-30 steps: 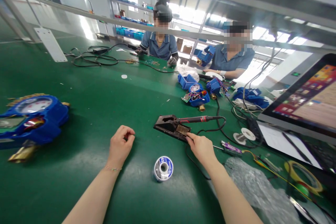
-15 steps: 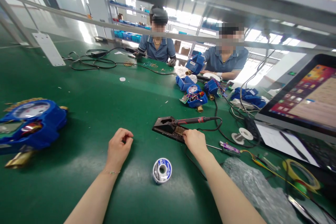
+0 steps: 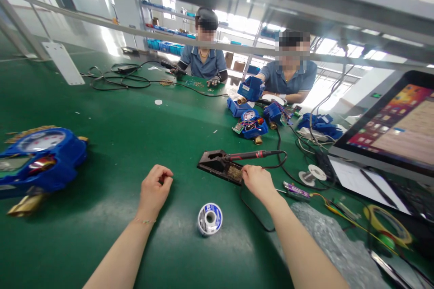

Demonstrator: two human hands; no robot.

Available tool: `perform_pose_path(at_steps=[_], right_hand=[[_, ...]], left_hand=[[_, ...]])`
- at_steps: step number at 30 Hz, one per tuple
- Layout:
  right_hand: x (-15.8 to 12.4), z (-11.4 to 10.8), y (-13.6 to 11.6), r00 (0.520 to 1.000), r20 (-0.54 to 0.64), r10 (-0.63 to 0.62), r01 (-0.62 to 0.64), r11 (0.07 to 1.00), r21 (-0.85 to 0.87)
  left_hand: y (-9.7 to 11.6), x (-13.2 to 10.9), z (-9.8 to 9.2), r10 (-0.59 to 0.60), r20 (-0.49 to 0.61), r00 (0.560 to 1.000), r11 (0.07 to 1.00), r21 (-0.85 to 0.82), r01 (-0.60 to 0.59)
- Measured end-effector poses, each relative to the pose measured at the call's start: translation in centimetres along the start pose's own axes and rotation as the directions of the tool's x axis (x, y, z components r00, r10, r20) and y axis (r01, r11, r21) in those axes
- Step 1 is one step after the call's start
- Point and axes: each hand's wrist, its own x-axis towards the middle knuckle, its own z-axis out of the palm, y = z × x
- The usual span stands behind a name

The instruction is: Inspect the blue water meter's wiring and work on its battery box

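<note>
Daylight blazed through washed-out windows [image 3: 236, 16] beyond the green table [image 3: 118, 144], leaving a pale sheen across it and soft shadow beside the left hand [image 3: 156, 192]; wide-angle distortion stretched the monitor [image 3: 389, 131] at the table's right.

Soldering iron [image 3: 249, 155] in black stand [image 3: 216, 167]

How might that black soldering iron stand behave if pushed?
The stand would probably slide, since its base lies flat and broad on the table. The iron, jutting past it, could wobble, and the trailing cable might tug it back.
</note>
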Motion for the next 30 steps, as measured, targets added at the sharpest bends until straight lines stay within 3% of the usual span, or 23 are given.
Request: perform_pose_path(at_steps=[8, 15, 22, 26, 28, 30], right_hand=[[0.9, 1.6, -0.6, 0.989, -0.054, 0.139, -0.138, 0.990, 0.024], [-0.5, 1.7, -0.5, 0.999, -0.052, 0.004, 0.002, 0.994, 0.112], [-1.9, 1.6, -0.5, 0.986, -0.167, 0.018, 0.035, 0.950, 0.310], [-1.2, 1.8, -0.8, 0.974, -0.188, -0.129, 0.200, 0.881, 0.430], [-0.3, 2.0, -1.0, 0.972, -0.183, -0.146, 0.215, 0.868, 0.448], [0.5, 2.2, -0.8, 0.978, -0.160, -0.132, 0.191, 0.875, 0.446]], left_hand=[[0.2, 0.0, 0.1, -0.014, -0.008, 1.000, 1.000, 0.005, 0.014], [0.1, 0.1, 0.1, -0.024, 0.010, 1.000, 1.000, 0.010, 0.024], [0.1, 0.0, -0.1, -0.057, 0.020, 0.998, 0.998, 0.031, 0.056], [0.9, 0.2, -0.2, -0.052, 0.020, 0.998, 0.998, 0.029, 0.051], [1.0, 0.3, -0.3, -0.050, 0.020, 0.999, 0.999, 0.021, 0.050], [0.1, 0.3, -0.4, -0.126, 0.046, 0.991, 0.991, 0.040, 0.124]])
